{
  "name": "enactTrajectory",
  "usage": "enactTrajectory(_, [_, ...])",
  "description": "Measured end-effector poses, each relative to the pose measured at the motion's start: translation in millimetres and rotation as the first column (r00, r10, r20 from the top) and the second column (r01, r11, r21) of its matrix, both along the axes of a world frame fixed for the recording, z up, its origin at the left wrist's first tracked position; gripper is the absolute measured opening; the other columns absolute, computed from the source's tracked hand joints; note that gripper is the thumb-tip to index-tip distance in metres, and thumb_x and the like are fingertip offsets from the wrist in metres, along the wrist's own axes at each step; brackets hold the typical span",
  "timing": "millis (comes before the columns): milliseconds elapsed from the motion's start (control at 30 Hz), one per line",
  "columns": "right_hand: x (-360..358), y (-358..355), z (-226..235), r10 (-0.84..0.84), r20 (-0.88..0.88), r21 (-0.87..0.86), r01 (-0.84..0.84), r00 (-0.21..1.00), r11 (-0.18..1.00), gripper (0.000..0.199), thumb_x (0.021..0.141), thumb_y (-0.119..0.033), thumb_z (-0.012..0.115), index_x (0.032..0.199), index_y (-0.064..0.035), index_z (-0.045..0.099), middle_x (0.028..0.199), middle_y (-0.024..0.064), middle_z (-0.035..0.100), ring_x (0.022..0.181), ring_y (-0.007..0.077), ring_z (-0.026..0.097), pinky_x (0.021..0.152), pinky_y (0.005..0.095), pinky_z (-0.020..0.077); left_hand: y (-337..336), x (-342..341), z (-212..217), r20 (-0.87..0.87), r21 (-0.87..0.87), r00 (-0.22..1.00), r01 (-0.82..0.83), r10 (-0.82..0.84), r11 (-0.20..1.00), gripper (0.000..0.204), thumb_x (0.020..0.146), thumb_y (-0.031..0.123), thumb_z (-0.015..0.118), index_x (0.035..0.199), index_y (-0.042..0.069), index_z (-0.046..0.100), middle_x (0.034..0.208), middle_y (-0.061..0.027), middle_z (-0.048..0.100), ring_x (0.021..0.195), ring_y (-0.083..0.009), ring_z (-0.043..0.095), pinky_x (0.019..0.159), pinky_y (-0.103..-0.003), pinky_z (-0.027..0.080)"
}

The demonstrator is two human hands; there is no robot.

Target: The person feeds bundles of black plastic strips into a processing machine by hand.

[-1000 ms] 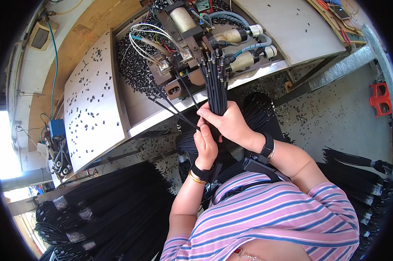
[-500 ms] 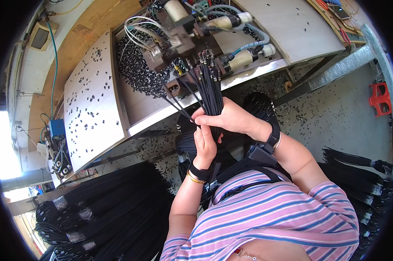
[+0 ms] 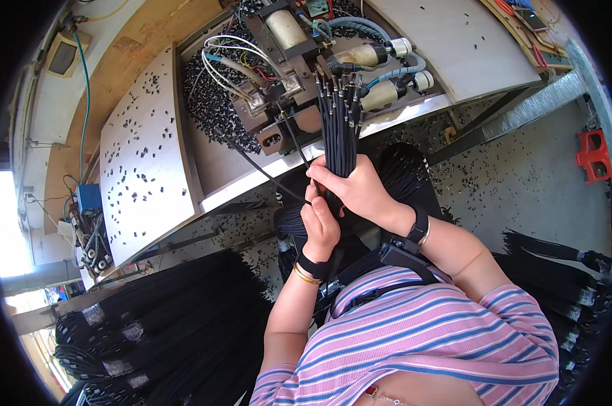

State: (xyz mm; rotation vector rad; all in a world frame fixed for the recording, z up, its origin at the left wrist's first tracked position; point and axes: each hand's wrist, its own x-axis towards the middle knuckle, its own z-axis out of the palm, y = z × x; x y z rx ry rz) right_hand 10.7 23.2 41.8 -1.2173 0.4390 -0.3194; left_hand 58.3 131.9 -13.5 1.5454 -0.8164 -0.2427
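My right hand (image 3: 363,189) is closed around an upright bundle of thin black cables (image 3: 340,128) with small metal tips at the top. From the right thumb, one separate cable (image 3: 294,139) runs up to the front of a metal bench machine (image 3: 296,118). My left hand (image 3: 321,227), just below the right, pinches another single black cable (image 3: 262,169), which slants up and left over the bench edge. The lower ends of the cables are hidden behind my hands.
Small black pieces are heaped around the machine and scattered on the left bench panel (image 3: 143,162), right panel (image 3: 448,47) and floor. Thick black cable bundles (image 3: 177,318) lie at lower left, more (image 3: 549,277) at right. A red plastic stool (image 3: 592,155) stands far right.
The bundle and my right hand have shifted slightly right. Two loose cables that were close together now spread apart, one at the machine, the other farther left. The machine parts have shifted in view.
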Motion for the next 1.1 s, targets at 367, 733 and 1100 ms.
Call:
enactTrajectory(367, [28.3,1.1,-10.8,-0.103,0.048,0.031,0.102,0.994,0.994,0.020,0.087,-0.019,0.062,0.081,0.0007,0.063,0.065,0.0046,0.064,0.056,0.0109,0.061,0.050,0.0242,0.0463,-1.6,18.9,-1.7,-0.042,0.006,0.999,-0.019,0.019,1.000,0.059,0.099,0.047,0.024,0.107,-0.006,0.049,0.062,-0.0033,0.054,0.050,-0.0094,0.050,0.046,-0.022,0.037])
enactTrajectory(733, [24.3,-11.8,-6.5,0.129,0.016,-0.035,-0.129,0.991,0.991,0.021,0.086,-0.021,0.066,0.087,0.0004,0.065,0.071,0.0038,0.065,0.061,0.0101,0.061,0.055,0.0232,0.0480,-7.7,11.9,-1.2,-0.040,0.000,0.998,-0.057,0.057,0.998,0.055,0.100,0.044,0.024,0.108,-0.004,0.050,0.062,-0.0033,0.054,0.051,-0.0109,0.052,0.047,-0.023,0.039])
enactTrajectory(1100, [-11.4,1.2,-20.7,0.081,0.080,-0.030,-0.079,0.994,0.996,0.019,0.085,-0.018,0.067,0.093,-0.0012,0.068,0.074,0.0025,0.066,0.068,0.0083,0.061,0.058,0.0219,0.0494,15.4,0.6,-29.6,0.126,0.179,0.976,0.154,-0.178,0.972,0.047,0.101,0.037,0.027,0.094,-0.003,0.050,0.056,-0.0071,0.054,0.049,-0.0229,0.056,0.047,-0.032,0.041])
